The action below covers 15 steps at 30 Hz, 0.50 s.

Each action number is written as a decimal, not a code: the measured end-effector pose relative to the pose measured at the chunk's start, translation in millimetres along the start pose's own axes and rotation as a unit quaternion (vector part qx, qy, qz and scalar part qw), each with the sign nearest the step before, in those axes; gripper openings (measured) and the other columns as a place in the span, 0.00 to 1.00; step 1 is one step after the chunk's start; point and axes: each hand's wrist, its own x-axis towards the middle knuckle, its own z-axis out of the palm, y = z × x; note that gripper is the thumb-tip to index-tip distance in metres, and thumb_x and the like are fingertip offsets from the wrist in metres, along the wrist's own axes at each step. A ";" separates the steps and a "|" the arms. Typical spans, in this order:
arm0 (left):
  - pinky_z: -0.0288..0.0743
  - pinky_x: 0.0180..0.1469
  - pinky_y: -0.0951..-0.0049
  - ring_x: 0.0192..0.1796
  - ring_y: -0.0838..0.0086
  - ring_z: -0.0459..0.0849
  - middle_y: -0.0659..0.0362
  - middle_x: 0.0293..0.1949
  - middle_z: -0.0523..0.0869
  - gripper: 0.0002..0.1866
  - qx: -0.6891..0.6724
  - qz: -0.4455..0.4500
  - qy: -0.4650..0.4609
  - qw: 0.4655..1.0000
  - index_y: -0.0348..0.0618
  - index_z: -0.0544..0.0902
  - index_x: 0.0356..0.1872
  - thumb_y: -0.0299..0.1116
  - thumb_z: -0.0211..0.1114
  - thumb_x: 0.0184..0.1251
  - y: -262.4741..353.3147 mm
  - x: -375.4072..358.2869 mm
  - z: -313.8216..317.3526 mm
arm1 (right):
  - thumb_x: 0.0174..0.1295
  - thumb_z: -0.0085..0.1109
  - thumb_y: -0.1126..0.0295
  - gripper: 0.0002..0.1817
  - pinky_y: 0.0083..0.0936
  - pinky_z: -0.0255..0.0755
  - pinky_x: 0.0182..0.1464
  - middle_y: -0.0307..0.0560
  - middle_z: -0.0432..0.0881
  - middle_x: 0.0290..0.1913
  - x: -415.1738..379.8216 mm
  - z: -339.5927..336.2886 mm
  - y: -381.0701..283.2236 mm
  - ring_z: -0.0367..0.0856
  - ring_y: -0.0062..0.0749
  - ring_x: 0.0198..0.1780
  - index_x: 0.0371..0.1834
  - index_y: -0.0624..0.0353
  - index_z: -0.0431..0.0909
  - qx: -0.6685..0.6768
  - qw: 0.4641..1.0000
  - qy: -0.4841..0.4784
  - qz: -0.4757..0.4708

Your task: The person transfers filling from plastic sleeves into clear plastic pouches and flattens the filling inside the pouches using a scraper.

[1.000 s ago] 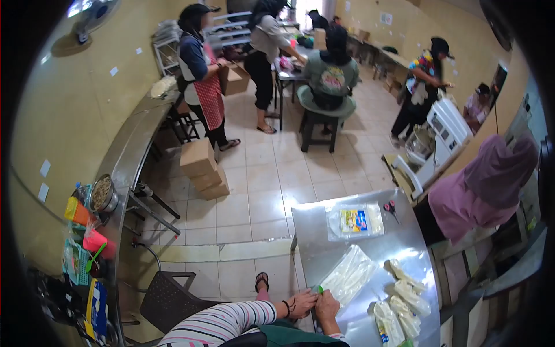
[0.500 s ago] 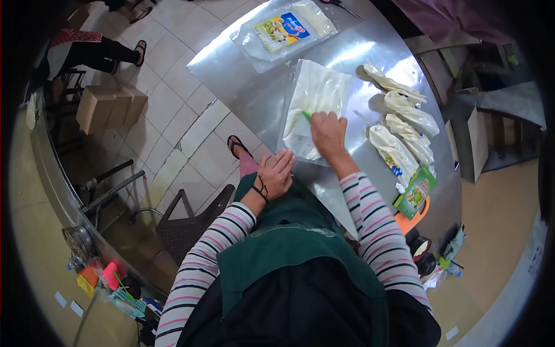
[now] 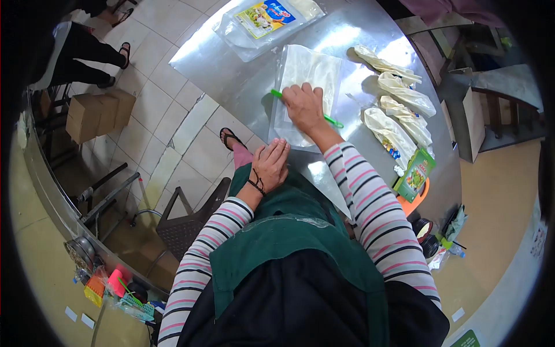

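A thin green plastic stick (image 3: 333,121) is gripped in my right hand (image 3: 304,108), its two ends showing on either side of my closed fingers. Under that hand lies a clear plastic bag (image 3: 313,65), flat on the steel table, with something pale and creamy inside. My left hand (image 3: 271,164) rests open at the table's near edge, by my green apron, its fingers stretched out and holding nothing. Several twisted bags of pale filling (image 3: 399,139) lie side by side to the right. A labelled clear pouch (image 3: 266,20) sits farther back.
A green printed box (image 3: 415,173) stands by an orange container (image 3: 411,204) at the right edge of the steel table (image 3: 231,81). On the left are a brown chair (image 3: 191,217) and cardboard boxes (image 3: 99,115) on the tiled floor. Another person's legs (image 3: 87,55) show beyond.
My right hand has moved up and left over the bag, and the stick has turned to lie crosswise, showing more of its length. The left hand stays resting. The whole view has shifted slightly.
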 end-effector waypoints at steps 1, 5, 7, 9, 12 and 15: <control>0.60 0.56 0.59 0.61 0.69 0.68 0.57 0.57 0.72 0.28 0.003 -0.005 0.001 1.000 0.42 0.73 0.53 0.32 0.60 0.44 0.6 0.5 0.2 | 0.51 0.50 0.68 0.01 0.35 0.54 0.35 0.36 0.71 0.25 8.5 0.6 3.9 0.69 0.34 0.33 0.25 0.49 0.70 -0.006 1.000 0.009 0.008; 0.60 0.54 0.60 0.56 0.69 0.71 0.58 0.52 0.75 0.23 -0.001 -0.012 0.030 0.999 0.42 0.76 0.48 0.31 0.59 0.44 4.3 9.2 -7.7 | 0.54 0.52 0.66 0.03 0.35 0.54 0.34 0.38 0.74 0.27 0.9 -2.2 3.3 0.71 0.35 0.33 0.26 0.49 0.70 -0.016 0.997 0.036 0.067; 0.61 0.52 0.61 0.54 0.68 0.73 0.57 0.50 0.77 0.22 -0.011 -0.040 0.014 0.999 0.43 0.77 0.45 0.31 0.60 0.44 9.2 20.9 -16.4 | 0.55 0.51 0.64 0.05 0.37 0.55 0.33 0.42 0.75 0.24 -37.9 -11.7 -16.8 0.72 0.38 0.29 0.28 0.52 0.71 -0.013 0.985 -0.071 0.155; 0.62 0.50 0.62 0.52 0.66 0.75 0.57 0.47 0.78 0.20 -0.025 -0.068 -0.008 0.997 0.43 0.78 0.43 0.31 0.60 0.43 11.6 31.9 -15.3 | 0.55 0.52 0.64 0.07 0.38 0.55 0.32 0.43 0.74 0.20 -76.8 -16.7 -41.7 0.72 0.40 0.25 0.28 0.54 0.70 0.031 0.988 -0.022 0.148; 0.59 0.54 0.54 0.56 0.61 0.71 0.56 0.51 0.76 0.17 -0.094 -0.209 0.052 0.972 0.43 0.76 0.47 0.31 0.55 0.54 3.6 58.5 -3.2 | 0.54 0.48 0.68 0.04 0.37 0.54 0.33 0.42 0.76 0.19 -91.2 -23.8 -47.9 0.72 0.38 0.27 0.26 0.54 0.69 0.059 0.977 -0.018 0.203; 0.47 0.62 0.48 0.63 0.60 0.63 0.53 0.59 0.69 0.22 0.023 -0.154 0.146 0.977 0.44 0.69 0.57 0.34 0.49 0.61 8.1 79.7 19.8 | 0.53 0.50 0.69 0.03 0.37 0.54 0.33 0.41 0.75 0.19 -98.2 -20.4 -46.7 0.72 0.37 0.27 0.26 0.53 0.68 0.050 0.975 -0.010 0.217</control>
